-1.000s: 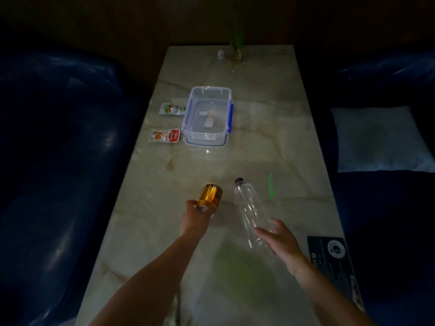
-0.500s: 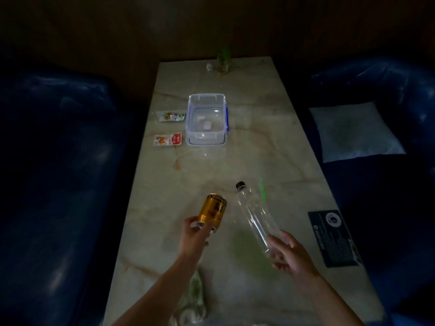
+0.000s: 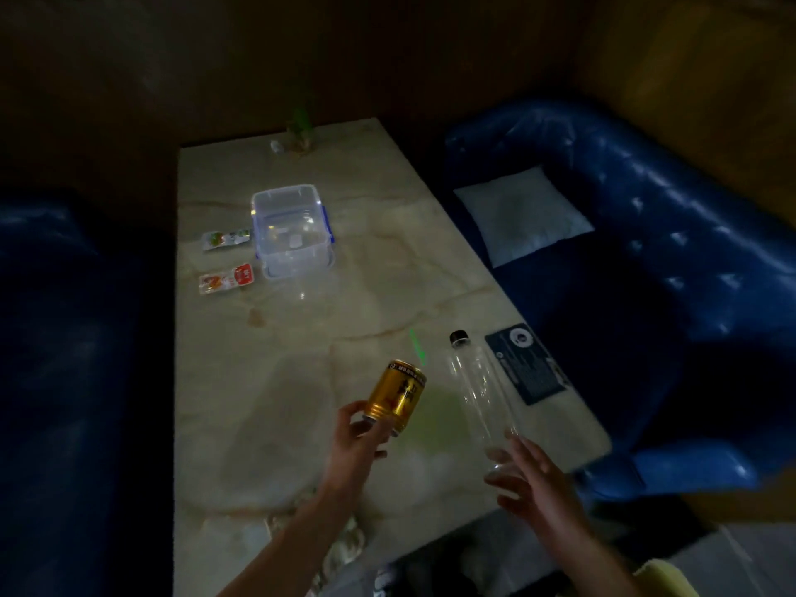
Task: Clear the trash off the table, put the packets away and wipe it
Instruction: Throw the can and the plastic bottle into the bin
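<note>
My left hand (image 3: pixel 353 445) grips a gold drink can (image 3: pixel 396 396) by its base, held tilted above the marble table (image 3: pixel 241 424). My right hand (image 3: pixel 530 476) holds the bottom of a clear plastic bottle (image 3: pixel 478 389) with a black cap, also lifted and slanted away from me. Two snack packets lie at the table's left edge: a green one (image 3: pixel 226 239) and a red one (image 3: pixel 227 279). Beside them stands an open clear plastic box (image 3: pixel 293 230) with blue clips. A pale cloth (image 3: pixel 344 540) lies crumpled under my left forearm.
A dark card (image 3: pixel 525 364) lies at the table's right edge. A small plant in a glass (image 3: pixel 299 135) stands at the far end. Blue sofas (image 3: pixel 646 252) flank both sides, with a white cushion (image 3: pixel 521 213) on the right one. A greenish smear (image 3: pixel 439 420) marks the table.
Both hands have drawn back toward the near table edge with the can and bottle. The view has swung left to right, so the right sofa now fills more of the picture.
</note>
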The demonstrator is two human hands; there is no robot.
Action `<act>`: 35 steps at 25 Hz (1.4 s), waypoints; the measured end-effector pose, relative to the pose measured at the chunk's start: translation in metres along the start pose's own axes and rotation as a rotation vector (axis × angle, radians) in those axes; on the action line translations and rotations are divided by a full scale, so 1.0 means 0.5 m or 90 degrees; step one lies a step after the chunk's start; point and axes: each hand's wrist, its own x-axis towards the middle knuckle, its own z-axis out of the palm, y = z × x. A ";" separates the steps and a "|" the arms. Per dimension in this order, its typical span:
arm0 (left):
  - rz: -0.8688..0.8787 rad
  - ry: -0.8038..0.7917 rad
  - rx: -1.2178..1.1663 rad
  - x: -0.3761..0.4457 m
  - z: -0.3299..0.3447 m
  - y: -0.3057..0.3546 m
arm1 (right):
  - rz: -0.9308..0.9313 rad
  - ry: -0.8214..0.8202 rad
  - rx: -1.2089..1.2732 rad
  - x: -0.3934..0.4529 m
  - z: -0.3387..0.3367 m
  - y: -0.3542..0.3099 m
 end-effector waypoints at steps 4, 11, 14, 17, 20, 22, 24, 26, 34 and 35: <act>0.001 -0.116 0.056 -0.019 0.089 -0.014 | -0.013 0.056 0.068 -0.053 -0.090 0.028; -0.028 -0.273 0.113 -0.108 0.289 -0.054 | -0.005 0.160 0.200 -0.162 -0.282 0.099; -0.060 -0.318 0.124 -0.171 0.386 -0.086 | -0.012 0.193 0.325 -0.227 -0.375 0.135; -0.062 -0.359 0.182 -0.232 0.486 -0.134 | -0.023 0.216 0.447 -0.303 -0.472 0.166; -0.041 -0.401 0.246 -0.281 0.580 -0.187 | -0.077 0.241 0.464 -0.381 -0.557 0.178; -0.054 -0.420 0.263 -0.311 0.639 -0.226 | -0.074 0.305 0.459 -0.425 -0.621 0.204; -0.073 -0.425 0.275 -0.339 0.682 -0.259 | -0.048 0.349 0.444 -0.454 -0.673 0.246; -0.089 -0.429 0.302 -0.360 0.718 -0.288 | -0.002 0.383 0.434 -0.473 -0.715 0.286; -0.157 -0.461 0.437 -0.383 0.833 -0.417 | 0.102 0.436 0.496 -0.456 -0.774 0.425; -0.170 -0.457 0.457 -0.375 0.840 -0.441 | 0.124 0.434 0.502 -0.442 -0.769 0.445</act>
